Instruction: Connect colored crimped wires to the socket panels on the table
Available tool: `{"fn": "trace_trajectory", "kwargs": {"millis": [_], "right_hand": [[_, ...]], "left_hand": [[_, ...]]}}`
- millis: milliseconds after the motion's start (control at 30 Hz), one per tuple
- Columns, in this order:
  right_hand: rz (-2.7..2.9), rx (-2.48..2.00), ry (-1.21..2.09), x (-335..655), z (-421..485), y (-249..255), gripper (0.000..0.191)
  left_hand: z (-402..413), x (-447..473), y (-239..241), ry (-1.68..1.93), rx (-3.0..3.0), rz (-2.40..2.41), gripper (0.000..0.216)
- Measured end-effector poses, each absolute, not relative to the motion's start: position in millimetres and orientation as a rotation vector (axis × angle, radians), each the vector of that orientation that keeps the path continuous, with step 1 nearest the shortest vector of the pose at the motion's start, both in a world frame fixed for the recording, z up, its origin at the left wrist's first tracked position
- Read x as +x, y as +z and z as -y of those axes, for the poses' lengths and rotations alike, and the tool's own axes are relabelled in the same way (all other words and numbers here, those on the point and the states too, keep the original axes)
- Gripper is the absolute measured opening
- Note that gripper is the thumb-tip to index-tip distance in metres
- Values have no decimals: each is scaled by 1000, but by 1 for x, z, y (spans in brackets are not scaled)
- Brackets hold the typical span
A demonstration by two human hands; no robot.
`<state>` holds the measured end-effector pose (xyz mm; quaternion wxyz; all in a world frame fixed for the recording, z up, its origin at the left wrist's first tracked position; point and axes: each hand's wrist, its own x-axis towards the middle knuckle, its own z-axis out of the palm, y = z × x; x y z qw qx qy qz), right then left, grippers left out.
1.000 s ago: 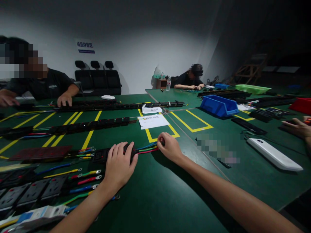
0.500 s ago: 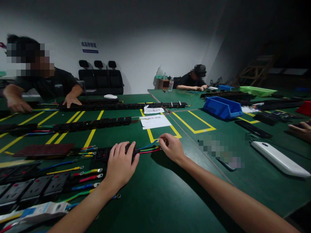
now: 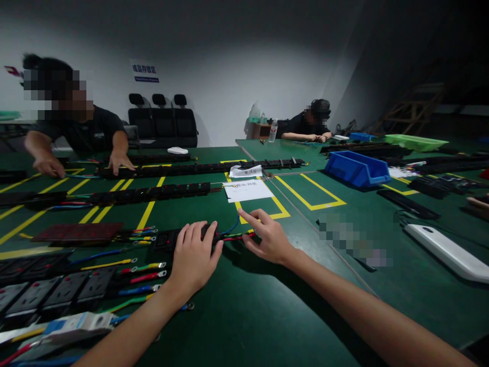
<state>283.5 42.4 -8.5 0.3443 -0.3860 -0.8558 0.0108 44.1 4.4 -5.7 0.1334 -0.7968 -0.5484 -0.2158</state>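
Left hand: my left hand [image 3: 196,255] lies flat, fingers spread, pressing down on a black socket block [image 3: 168,239]; it grips nothing, only holds the block to the table [image 3: 248,316].

Right hand: my right hand [image 3: 267,237] rests just right of the left, forefinger stretched out, the other fingers curled over the wires [image 3: 237,235]. Thumb and fingers seem pinched on the wire ends, though my own knuckles hide the contact.

Socket block: it lies flat on the green table in front of me, its right end under my left palm, its left end showing.

Wires: blue, red and green leads run from the block's right end to my right hand; the blue one arches up between my two hands.

Left of the block: a dark red panel [image 3: 78,232] with short coloured leads between it and the block.

Near left: more socket blocks [image 3: 57,293] with loose red, yellow, green and blue leads [image 3: 141,267] ending in ring lugs.

Beyond my hands: a white sheet [image 3: 248,190] on a yellow floor-mark box, and long black strips [image 3: 153,193] across the table.

Right: a blue bin [image 3: 357,169] and a white case [image 3: 445,250], well apart from my hands.

Others: one person [image 3: 80,132] across on the left has both hands on a strip; another person [image 3: 311,127] sits at the far table.
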Motion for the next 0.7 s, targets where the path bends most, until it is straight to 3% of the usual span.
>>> {"fn": "trace_trajectory", "kwargs": {"millis": [200, 533, 700], "right_hand": [[2296, -804, -24, 271, -34, -6, 77], [2390, -690, -5, 255, -22, -5, 67], [2423, -674, -47, 255, -22, -4, 54]], "left_hand": [[-5, 46, -7, -661, -2272, 1582, 47], [-5, 46, -11, -634, -2258, 1565, 45], [-5, 46, -11, -629, -2256, 1560, 43]]}}
